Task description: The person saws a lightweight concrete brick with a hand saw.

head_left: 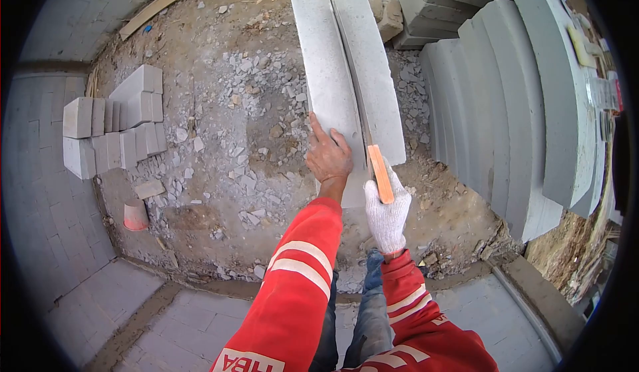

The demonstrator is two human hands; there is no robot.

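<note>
From the head camera, the left hand [328,155] lies flat, fingers spread, on the near end of a long grey slab [319,72] that stretches away over rubble [233,105]. The gloved right hand [387,213] is closed around an orange-handled tool [381,173], which is set in the slab's lengthwise groove. Stacked pavers [113,125] sit well to the left.

We see through one camera on our head. It faces forward and steeply down past our red sleeves [299,272] onto the dirt ground [219,105], near the long slab [333,59], wide-angled with dark, rounded corners.
</note>
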